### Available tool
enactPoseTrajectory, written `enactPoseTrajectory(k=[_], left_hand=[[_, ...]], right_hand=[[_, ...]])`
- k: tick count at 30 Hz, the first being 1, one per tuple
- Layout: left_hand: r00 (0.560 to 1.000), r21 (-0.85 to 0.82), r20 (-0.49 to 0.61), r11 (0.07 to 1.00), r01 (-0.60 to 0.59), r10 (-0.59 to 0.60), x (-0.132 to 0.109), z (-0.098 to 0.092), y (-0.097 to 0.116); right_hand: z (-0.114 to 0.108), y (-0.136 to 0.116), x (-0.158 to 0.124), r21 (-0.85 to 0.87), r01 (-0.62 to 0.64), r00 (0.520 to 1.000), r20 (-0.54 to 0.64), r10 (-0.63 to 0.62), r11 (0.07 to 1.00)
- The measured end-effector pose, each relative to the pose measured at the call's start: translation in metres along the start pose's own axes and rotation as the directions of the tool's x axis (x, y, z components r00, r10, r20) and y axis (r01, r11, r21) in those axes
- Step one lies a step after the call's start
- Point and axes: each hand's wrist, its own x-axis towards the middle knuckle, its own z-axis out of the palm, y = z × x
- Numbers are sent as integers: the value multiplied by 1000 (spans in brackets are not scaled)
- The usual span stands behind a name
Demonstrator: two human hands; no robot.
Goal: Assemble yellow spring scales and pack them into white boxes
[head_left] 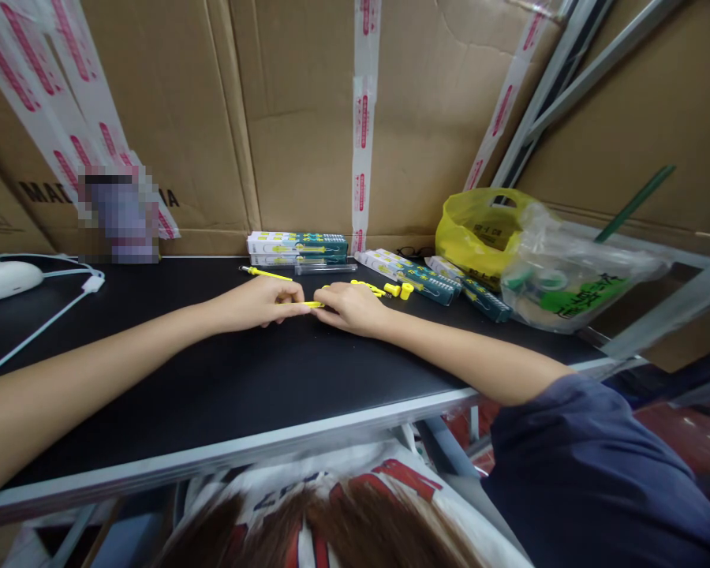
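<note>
My left hand (pixel 277 300) and my right hand (pixel 353 307) meet over the middle of the dark table. Between their pinched fingers runs a slim yellow pen-like part (pixel 314 304), with one end in each hand; its ends are hidden by the fingers. Just beyond my left hand lies a yellow pen-like piece (pixel 266 274) with a clear tip. Several thin yellow parts (pixel 367 288) lie behind my right hand, partly covered by it. To their right are two short yellow caps (pixel 400 291), beside a small dark spring-like piece (pixel 387 296).
Printed boxes (pixel 299 245) are stacked at the back, with a clear tube (pixel 325 269) before them. More boxes (pixel 423 280) lie right, near a yellow bag (pixel 479 237) and a clear plastic bag (pixel 568 276). A white cable (pixel 41 339) crosses the left; cardboard (pixel 308 118) walls the back.
</note>
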Motion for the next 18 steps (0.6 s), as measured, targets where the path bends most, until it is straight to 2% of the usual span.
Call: enactPoseTrajectory(k=[6, 10, 13, 15, 18], left_hand=[[994, -116, -70, 990, 77, -86, 4, -22, -19], [982, -202, -97, 970, 137, -160, 4, -37, -29], [984, -270, -77, 953, 135, -161, 3, -45, -36], [982, -367, -90, 922, 121, -165, 2, -48, -39], [969, -562, -141, 822, 88, -200, 2, -50, -42]], right_hand=[[-1, 2, 1, 84, -159, 983, -79, 166, 984], [-2, 4, 2, 98, -166, 983, -69, 173, 981], [-4, 1, 2, 83, -257, 964, -43, 261, 963], [-6, -2, 2, 62, -307, 951, -19, 309, 950], [-8, -7, 2, 30, -282, 959, 32, 281, 959]])
